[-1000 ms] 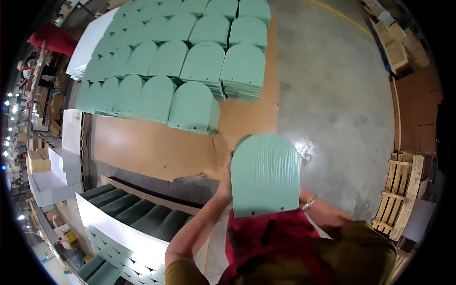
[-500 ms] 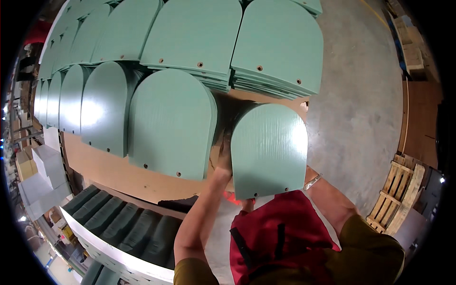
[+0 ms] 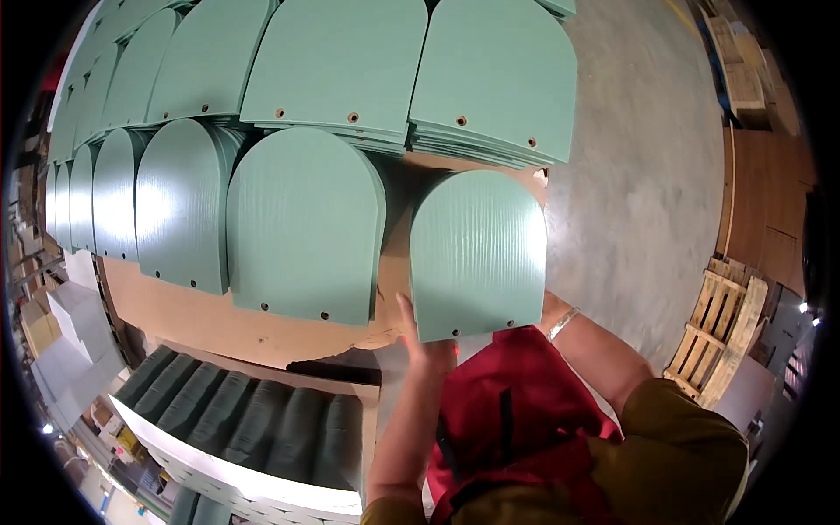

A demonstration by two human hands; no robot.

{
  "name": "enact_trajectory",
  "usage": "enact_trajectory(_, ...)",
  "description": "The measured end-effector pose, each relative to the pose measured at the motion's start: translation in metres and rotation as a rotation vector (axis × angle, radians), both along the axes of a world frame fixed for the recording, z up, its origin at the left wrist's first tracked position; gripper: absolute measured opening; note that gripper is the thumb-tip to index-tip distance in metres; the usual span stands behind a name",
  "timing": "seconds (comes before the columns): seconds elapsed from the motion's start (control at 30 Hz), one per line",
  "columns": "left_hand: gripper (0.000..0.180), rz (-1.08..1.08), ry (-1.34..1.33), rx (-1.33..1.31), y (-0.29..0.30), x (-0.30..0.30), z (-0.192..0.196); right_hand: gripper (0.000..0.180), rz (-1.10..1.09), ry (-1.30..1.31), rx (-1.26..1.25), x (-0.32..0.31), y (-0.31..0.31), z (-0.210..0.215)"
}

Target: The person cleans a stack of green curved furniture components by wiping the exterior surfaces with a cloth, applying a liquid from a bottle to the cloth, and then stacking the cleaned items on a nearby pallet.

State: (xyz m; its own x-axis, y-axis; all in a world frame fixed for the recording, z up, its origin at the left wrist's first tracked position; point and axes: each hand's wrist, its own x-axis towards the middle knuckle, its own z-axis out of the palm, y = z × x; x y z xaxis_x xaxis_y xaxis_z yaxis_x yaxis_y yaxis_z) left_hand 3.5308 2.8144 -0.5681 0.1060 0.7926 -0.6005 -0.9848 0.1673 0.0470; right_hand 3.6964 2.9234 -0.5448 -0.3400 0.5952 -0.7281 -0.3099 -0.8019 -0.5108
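A light green, round-topped panel (image 3: 477, 254) with two holes along its near edge lies in front of me. My left hand (image 3: 420, 343) is at its near left corner, thumb stretched out along the left edge and apart from it; the other fingers are mostly hidden. My right hand (image 3: 552, 311), below a bracelet, grips the near right corner, its fingers out of sight under the panel. Left of this panel stands a stack of matching panels (image 3: 302, 223), with a dark gap between.
More green panel stacks (image 3: 490, 70) fill the far rows on a brown cardboard sheet (image 3: 201, 315). At lower left, a white-sided box (image 3: 236, 468) holds several dark green rolled or padded pieces (image 3: 254, 424). Concrete floor (image 3: 639, 175) runs along the right, beside a wooden pallet (image 3: 713, 328).
My left hand has slid from the panel's left side down toward its near corner, and its thumb now shows. My right hand stays at the near right corner. The whole view has shifted slightly.
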Motion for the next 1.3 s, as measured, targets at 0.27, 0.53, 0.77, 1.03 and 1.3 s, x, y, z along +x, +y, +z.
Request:
enact_trajectory(0.27,0.055,0.154,0.137,-0.241,0.049,-0.016,0.005,0.035,-0.067,-0.074,-0.132,-0.032,0.0,-0.01)
enact_trajectory(0.53,0.044,0.225,0.089,-0.152,0.05,-0.026,0.007,0.05,-0.118,-0.114,-0.161,-0.064,0.015,0.017)
enact_trajectory(0.77,0.039,0.043,0.407,-0.443,-0.004,-0.024,0.045,0.048,-0.093,-0.377,0.114,-0.019,0.006,0.017)
enact_trajectory(1.03,0.038,-0.163,0.779,-0.284,0.0,-0.041,0.113,0.05,0.465,-0.649,0.396,-0.02,0.022,0.095)
enact_trajectory(1.3,0.049,-0.186,0.825,-0.293,0.017,-0.03,0.106,0.034,0.483,-0.533,0.299,-0.014,0.024,0.114)
